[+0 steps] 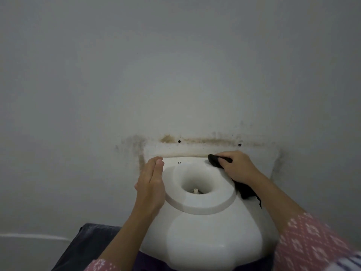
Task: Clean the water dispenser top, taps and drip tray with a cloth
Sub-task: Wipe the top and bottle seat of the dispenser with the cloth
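The white water dispenser top (203, 227) fills the lower middle, seen from above, with a raised ring around a funnel-shaped bottle well (196, 182). My right hand (237, 166) grips a black cloth (214, 161) and presses it on the back right corner of the top, near the wall; a loose end of the cloth hangs below my wrist. My left hand (151, 184) lies flat, fingers together, against the left side of the top. The taps and drip tray are hidden below the top.
A pale wall (175, 75) stands right behind the dispenser, with brown stains and two small holes (179, 141) just above the top. A dark cloth-covered surface (88, 245) lies at the lower left.
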Demonstrator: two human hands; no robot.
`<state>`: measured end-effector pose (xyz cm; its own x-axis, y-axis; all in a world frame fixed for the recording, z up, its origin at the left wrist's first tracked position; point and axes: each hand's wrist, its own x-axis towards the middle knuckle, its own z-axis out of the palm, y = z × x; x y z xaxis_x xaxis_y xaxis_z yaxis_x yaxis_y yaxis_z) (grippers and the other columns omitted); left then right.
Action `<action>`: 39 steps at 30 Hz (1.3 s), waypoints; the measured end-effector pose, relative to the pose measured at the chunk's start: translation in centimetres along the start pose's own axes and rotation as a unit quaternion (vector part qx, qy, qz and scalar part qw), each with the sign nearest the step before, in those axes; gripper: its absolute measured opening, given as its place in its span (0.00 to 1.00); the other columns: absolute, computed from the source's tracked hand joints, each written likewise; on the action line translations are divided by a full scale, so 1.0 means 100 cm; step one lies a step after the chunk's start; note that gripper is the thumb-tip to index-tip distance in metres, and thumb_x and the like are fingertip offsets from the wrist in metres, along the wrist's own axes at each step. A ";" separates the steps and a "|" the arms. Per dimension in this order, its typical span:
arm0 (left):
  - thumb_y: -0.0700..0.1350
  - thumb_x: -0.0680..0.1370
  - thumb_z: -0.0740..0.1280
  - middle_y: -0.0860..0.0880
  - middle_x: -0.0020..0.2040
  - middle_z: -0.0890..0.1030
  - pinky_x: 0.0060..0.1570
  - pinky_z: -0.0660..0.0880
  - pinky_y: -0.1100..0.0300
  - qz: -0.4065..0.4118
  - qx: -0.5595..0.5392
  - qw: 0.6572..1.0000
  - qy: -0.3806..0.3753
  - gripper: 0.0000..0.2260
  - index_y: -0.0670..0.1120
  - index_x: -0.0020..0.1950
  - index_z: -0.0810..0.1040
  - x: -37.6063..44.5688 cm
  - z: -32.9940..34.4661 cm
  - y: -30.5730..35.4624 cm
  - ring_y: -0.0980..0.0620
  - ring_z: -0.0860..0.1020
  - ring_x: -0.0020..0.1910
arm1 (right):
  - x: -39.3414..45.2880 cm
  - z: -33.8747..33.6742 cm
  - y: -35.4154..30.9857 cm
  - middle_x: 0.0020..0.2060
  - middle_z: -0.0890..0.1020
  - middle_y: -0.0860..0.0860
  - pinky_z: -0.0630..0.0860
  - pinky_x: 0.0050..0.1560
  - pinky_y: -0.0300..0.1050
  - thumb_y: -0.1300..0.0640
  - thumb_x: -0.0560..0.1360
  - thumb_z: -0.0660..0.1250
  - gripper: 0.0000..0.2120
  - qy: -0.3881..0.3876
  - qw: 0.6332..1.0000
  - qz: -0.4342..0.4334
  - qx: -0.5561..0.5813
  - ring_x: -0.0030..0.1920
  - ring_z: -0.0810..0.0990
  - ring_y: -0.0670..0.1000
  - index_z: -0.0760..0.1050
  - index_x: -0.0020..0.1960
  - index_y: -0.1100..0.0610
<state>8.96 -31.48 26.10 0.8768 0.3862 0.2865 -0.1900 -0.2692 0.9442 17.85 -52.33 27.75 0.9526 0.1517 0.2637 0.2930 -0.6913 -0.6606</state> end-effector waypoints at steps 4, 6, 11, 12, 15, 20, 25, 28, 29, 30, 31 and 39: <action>0.54 0.80 0.54 0.52 0.55 0.77 0.60 0.66 0.55 0.005 -0.014 1.000 -0.009 0.10 0.56 0.53 0.74 0.002 0.001 -0.001 0.50 0.72 0.59 | 0.022 0.008 -0.011 0.55 0.80 0.47 0.66 0.50 0.37 0.59 0.79 0.57 0.14 -0.064 0.998 -0.003 -0.011 0.50 0.73 0.46 0.79 0.57 0.52; 0.50 0.82 0.53 0.52 0.55 0.77 0.55 0.65 0.61 0.007 -0.012 1.000 -0.009 0.11 0.55 0.54 0.74 0.002 0.000 -0.002 0.51 0.72 0.58 | 0.025 0.010 -0.010 0.57 0.80 0.47 0.65 0.52 0.36 0.59 0.79 0.57 0.14 -0.061 0.998 0.003 0.009 0.51 0.72 0.45 0.79 0.59 0.52; 0.51 0.82 0.52 0.53 0.55 0.78 0.63 0.65 0.53 0.007 0.002 1.000 -0.016 0.13 0.53 0.58 0.75 0.000 -0.004 -0.002 0.52 0.72 0.59 | 0.015 0.006 0.012 0.53 0.82 0.50 0.70 0.50 0.38 0.59 0.79 0.59 0.13 0.029 0.999 0.034 -0.019 0.50 0.77 0.50 0.80 0.57 0.52; 0.50 0.82 0.52 0.53 0.55 0.78 0.61 0.65 0.55 0.009 0.003 1.000 -0.018 0.14 0.52 0.58 0.74 0.000 -0.003 -0.002 0.52 0.72 0.59 | 0.008 0.004 0.018 0.52 0.82 0.51 0.71 0.51 0.39 0.60 0.79 0.59 0.13 0.046 0.998 0.039 -0.032 0.51 0.77 0.52 0.80 0.56 0.53; 0.49 0.82 0.51 0.52 0.56 0.77 0.54 0.61 0.60 0.016 0.008 1.000 -0.018 0.14 0.49 0.60 0.74 0.002 -0.003 -0.001 0.53 0.71 0.57 | -0.012 0.000 0.028 0.52 0.82 0.52 0.70 0.50 0.40 0.61 0.79 0.58 0.13 0.087 0.994 0.067 -0.013 0.52 0.77 0.53 0.79 0.56 0.55; 0.49 0.82 0.50 0.52 0.55 0.77 0.51 0.61 0.62 0.016 0.003 1.000 -0.017 0.15 0.49 0.60 0.74 0.003 0.000 -0.002 0.54 0.71 0.55 | -0.075 -0.008 0.030 0.54 0.80 0.50 0.66 0.47 0.33 0.61 0.79 0.59 0.14 0.109 0.992 0.048 0.031 0.49 0.74 0.46 0.77 0.60 0.54; 0.52 0.82 0.52 0.53 0.55 0.77 0.54 0.60 0.59 0.023 0.001 0.999 -0.023 0.14 0.51 0.59 0.74 0.005 0.002 -0.004 0.52 0.71 0.58 | -0.107 -0.007 0.025 0.51 0.79 0.45 0.63 0.48 0.17 0.65 0.76 0.64 0.13 0.126 0.991 -0.016 0.048 0.50 0.75 0.42 0.79 0.57 0.55; 0.58 0.75 0.51 0.53 0.55 0.77 0.53 0.61 0.61 0.031 -0.005 0.999 -0.030 0.19 0.53 0.57 0.74 0.003 0.001 -0.003 0.53 0.71 0.58 | -0.075 -0.009 0.021 0.52 0.82 0.50 0.67 0.52 0.30 0.63 0.77 0.62 0.12 0.107 0.994 0.007 0.017 0.50 0.77 0.48 0.80 0.56 0.55; 0.58 0.75 0.50 0.53 0.55 0.77 0.54 0.61 0.60 0.030 -0.005 0.999 -0.030 0.19 0.53 0.57 0.73 0.003 0.000 -0.002 0.53 0.71 0.58 | -0.065 -0.009 0.019 0.52 0.82 0.51 0.66 0.50 0.32 0.63 0.77 0.61 0.12 0.101 0.995 0.019 0.004 0.50 0.77 0.50 0.80 0.56 0.55; 0.58 0.76 0.50 0.54 0.54 0.77 0.57 0.62 0.58 0.029 -0.002 0.999 -0.030 0.19 0.52 0.58 0.73 0.002 0.000 -0.002 0.52 0.71 0.58 | -0.057 -0.009 0.018 0.52 0.83 0.52 0.65 0.46 0.32 0.62 0.78 0.61 0.12 0.098 0.995 0.030 -0.006 0.51 0.77 0.50 0.80 0.56 0.54; 0.58 0.76 0.51 0.54 0.54 0.77 0.61 0.62 0.55 0.027 0.001 0.999 -0.028 0.18 0.52 0.58 0.73 0.002 0.000 -0.002 0.52 0.71 0.59 | -0.053 -0.008 0.018 0.52 0.83 0.52 0.64 0.45 0.32 0.62 0.78 0.60 0.13 0.101 0.994 0.037 -0.013 0.51 0.77 0.50 0.80 0.56 0.54; 0.59 0.72 0.50 0.55 0.53 0.78 0.69 0.59 0.47 0.011 -0.011 1.000 -0.014 0.21 0.53 0.56 0.74 0.007 0.000 -0.004 0.51 0.71 0.60 | -0.097 0.004 0.009 0.51 0.82 0.50 0.65 0.50 0.42 0.59 0.79 0.59 0.13 0.142 0.988 0.035 -0.040 0.53 0.69 0.53 0.77 0.60 0.52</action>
<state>9.63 -31.13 25.96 0.8843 0.3556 0.3025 -0.2183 -0.2578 0.9412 8.92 -54.15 24.30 0.9060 -0.0951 0.4124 0.2081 -0.7485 -0.6296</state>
